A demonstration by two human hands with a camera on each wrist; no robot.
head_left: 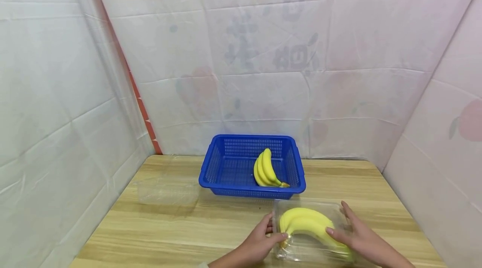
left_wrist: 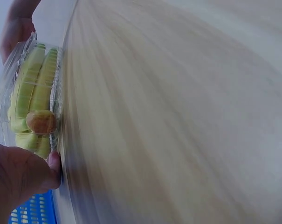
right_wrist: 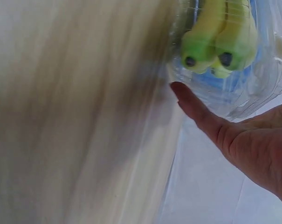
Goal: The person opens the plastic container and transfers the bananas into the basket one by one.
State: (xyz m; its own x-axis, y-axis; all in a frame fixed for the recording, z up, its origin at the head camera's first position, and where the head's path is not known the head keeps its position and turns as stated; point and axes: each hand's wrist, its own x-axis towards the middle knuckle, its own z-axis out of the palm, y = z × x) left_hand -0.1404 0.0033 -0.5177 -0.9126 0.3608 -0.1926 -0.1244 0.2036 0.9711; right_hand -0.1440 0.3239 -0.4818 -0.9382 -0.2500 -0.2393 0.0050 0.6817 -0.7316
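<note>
Head view, left to right, taking the clear plastic box (head_left: 312,252) as the clock's centre: a pale sheet (head_left: 45,92) hangs far left, with a red strip (head_left: 144,117) beside it. Toward half past nine, a second clear container (head_left: 167,192) stands on the wood-grained desk (head_left: 165,228). At half past ten, the blue basket (head_left: 233,188) carries a bunch of yellow bananas (head_left: 266,169) toward its own four o'clock. At nine o'clock, the left hand (head_left: 260,241) has its thumb and fingers clamped on the box's left end. The box itself lies at five o'clock in the whole scene, over the desk, with another banana bunch (head_left: 306,222) inside, its stem toward half past eight and its dark tips toward four. At three o'clock, the right hand (head_left: 359,234) has its thumb and forefinger well apart, the forefinger at the box's two o'clock corner; whether the thumb presses, I cannot tell
</note>
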